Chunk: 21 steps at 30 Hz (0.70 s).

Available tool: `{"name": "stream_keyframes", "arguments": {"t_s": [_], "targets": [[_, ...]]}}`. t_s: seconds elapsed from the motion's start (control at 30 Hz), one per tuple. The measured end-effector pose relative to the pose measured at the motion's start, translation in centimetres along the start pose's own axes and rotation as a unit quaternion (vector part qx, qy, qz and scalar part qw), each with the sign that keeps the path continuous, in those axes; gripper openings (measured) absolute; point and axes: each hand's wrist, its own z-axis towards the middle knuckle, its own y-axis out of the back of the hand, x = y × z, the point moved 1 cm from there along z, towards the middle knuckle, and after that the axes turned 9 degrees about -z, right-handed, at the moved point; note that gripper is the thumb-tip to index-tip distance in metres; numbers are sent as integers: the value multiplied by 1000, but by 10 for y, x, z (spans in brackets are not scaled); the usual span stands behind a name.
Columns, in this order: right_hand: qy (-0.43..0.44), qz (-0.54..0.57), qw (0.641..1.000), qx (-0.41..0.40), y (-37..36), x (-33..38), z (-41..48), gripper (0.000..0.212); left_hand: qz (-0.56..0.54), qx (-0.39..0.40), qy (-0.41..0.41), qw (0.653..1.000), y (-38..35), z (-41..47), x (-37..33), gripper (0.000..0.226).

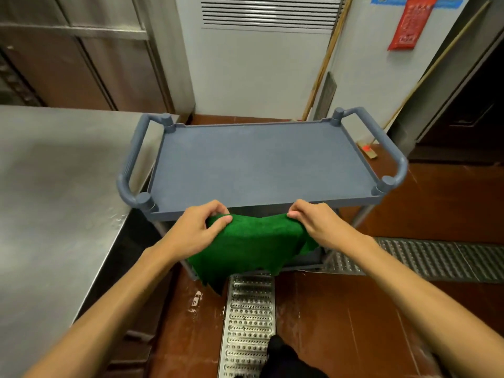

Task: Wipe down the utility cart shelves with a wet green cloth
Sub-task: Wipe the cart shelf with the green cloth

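A blue-grey plastic utility cart (261, 162) stands in front of me, its flat top shelf bare and a curved handle at each end. I hold a green cloth (251, 246) stretched between both hands just in front of and slightly below the cart's near edge. My left hand (199, 227) pinches the cloth's left top corner and my right hand (313, 225) pinches the right top corner. The cloth hangs down and hides most of the lower shelf (308, 259); only a dark sliver of that shelf shows.
A stainless steel counter (54, 186) runs along the left, close to the cart's left handle. Metal drain grates (248, 323) cross the wet red floor below and to the right. Broom sticks (324, 58) lean on the wall behind the cart. A doorway opens at far right.
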Motion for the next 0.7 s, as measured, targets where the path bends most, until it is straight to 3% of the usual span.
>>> {"name": "stream_keyframes", "arguments": {"t_s": [0.17,0.23,0.37,0.6,0.7], "targets": [[-1,-33,992,121,-10,-15,18,72,12,78,61,995,3,4,7,17],[-8,-92,982,168,-19,-26,28,67,15,109,83,991,-1,6,11,23],[-20,-158,972,174,-32,-43,45,56,35,148,116,981,-17,14,18,34],[-37,-114,985,123,-50,-64,55,30,39,124,129,983,-30,22,40,32],[-43,-165,976,137,-60,-70,64,29,5,138,142,980,-35,29,52,36]]}}
